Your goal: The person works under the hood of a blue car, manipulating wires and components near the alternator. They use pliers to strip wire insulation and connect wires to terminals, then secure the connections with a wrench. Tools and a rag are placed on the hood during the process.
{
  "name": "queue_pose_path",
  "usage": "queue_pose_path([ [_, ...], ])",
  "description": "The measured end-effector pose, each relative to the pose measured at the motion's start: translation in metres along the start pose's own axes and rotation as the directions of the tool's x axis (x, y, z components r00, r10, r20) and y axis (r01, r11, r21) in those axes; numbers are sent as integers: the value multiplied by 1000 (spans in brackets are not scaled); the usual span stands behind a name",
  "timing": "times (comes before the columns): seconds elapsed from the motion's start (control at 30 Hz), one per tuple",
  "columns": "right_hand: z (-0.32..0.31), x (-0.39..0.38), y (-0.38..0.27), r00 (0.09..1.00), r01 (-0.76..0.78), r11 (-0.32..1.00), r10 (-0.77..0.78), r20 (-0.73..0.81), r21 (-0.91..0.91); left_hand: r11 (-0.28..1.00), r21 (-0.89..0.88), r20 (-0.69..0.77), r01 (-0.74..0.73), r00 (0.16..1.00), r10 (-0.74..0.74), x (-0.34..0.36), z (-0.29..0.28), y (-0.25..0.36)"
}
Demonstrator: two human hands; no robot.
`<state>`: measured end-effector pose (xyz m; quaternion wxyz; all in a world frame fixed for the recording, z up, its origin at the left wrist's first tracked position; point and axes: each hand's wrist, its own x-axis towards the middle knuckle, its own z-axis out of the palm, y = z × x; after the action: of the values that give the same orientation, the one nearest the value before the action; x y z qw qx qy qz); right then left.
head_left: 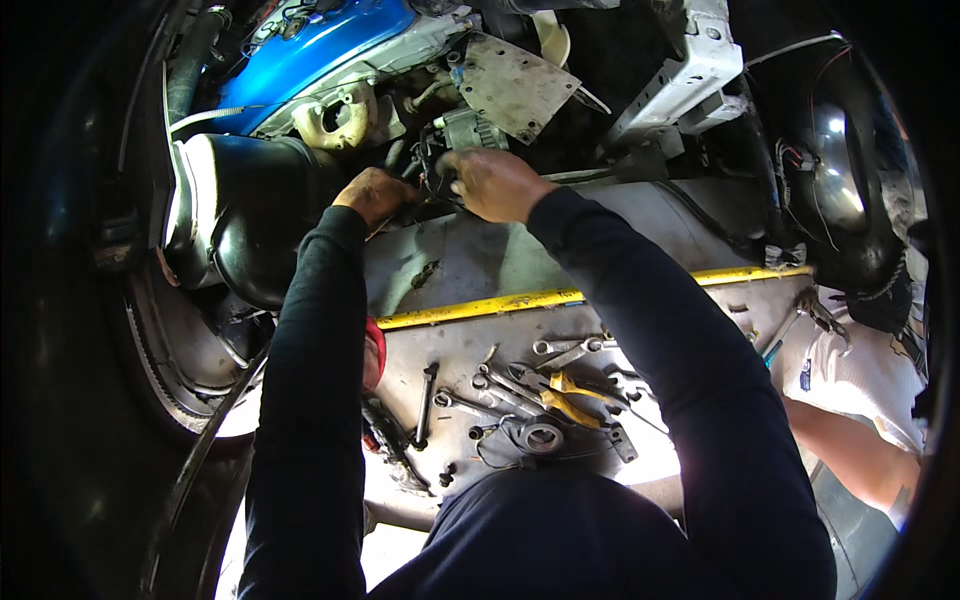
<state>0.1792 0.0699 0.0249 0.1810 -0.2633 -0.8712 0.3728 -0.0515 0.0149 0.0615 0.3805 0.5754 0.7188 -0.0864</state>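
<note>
Both my arms, in dark sleeves, reach into an engine bay. My right hand (pixel 495 184) has its fingers curled at the dark end of an alternator-like unit (pixel 470 131) with a finned metal housing. What those fingers grip is hidden. My left hand (pixel 376 196) is just to the left and lower, its fingers closed at a thin dark piece, perhaps a wire, that I cannot make out. A flat grey metal plate with holes (pixel 522 85) sits above the alternator-like unit. To its left is the engine with a bright blue cover (pixel 320 55).
Below the bay, a yellow bar (pixel 500 303) crosses a metal panel. Nearer me lie several wrenches (pixel 470 404), yellow-handled pliers (pixel 575 399) and a ring-shaped part (pixel 541 436). A black rounded body (pixel 262 210) bulges at left. Another person's arm (pixel 850 450) shows at right.
</note>
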Motion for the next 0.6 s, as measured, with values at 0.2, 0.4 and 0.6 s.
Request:
queue_pose_path([
  [0.2,30,50,27,943,-152,971,86,321,187,978,-169,-32,123,991,-130,-7,-2,10],
  [0.4,25,44,34,898,-392,795,221,381,463,994,-11,-50,113,992,-113,-5,-1,17],
  [0.6,29,44,37,939,-272,919,189,287,286,984,177,-179,0,983,32,0,7,34],
])
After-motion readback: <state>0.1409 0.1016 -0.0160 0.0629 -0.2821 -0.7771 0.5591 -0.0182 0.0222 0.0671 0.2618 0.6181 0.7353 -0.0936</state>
